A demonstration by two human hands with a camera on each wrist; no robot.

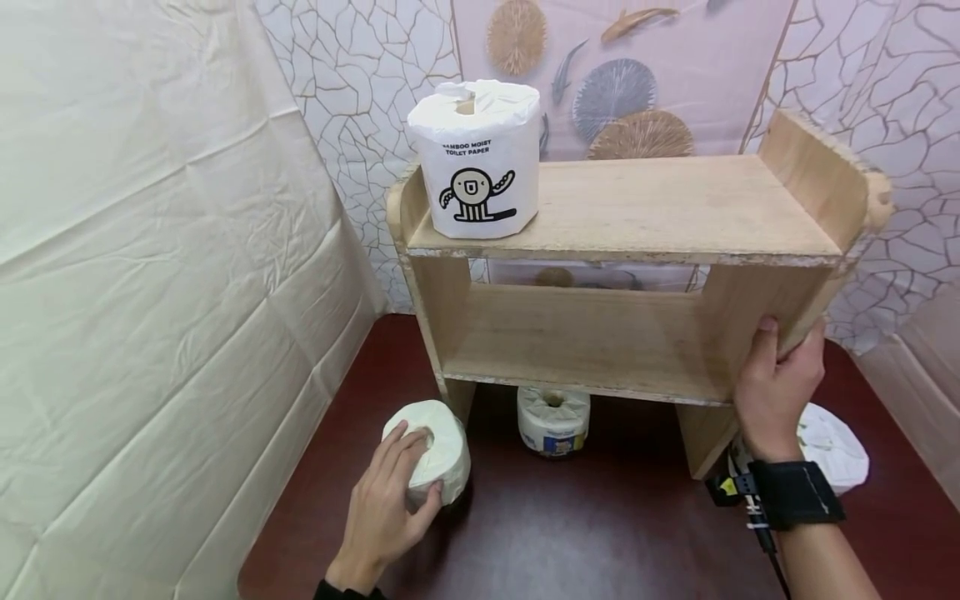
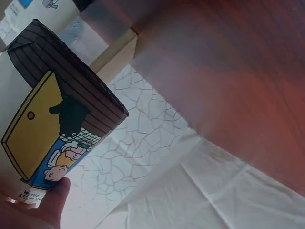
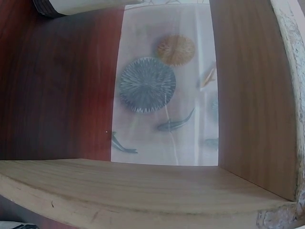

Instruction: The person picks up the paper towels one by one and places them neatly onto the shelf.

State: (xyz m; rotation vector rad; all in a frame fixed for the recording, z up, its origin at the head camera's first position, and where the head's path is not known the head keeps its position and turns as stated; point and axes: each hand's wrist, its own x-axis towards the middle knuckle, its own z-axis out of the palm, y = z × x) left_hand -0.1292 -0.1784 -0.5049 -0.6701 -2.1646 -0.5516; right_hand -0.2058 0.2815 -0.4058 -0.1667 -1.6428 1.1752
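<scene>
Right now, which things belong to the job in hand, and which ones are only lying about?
Seemingly in the job:
left toilet roll, held by the left grip
wooden shelf, held at its side by the right grip

Seemingly lying about, in neither grip:
Bamboo Moist Toilet Paper roll, atop the shelf
middle toilet roll
right toilet roll, partly hidden

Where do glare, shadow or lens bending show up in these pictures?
Head view: pale sheen on the dark red table, deep shadow under the wooden shelf; left wrist view: hazy reflections across the dark red table, left hand dim; right wrist view: the wooden shelf's near edge bows, likely lens distortion.
</scene>
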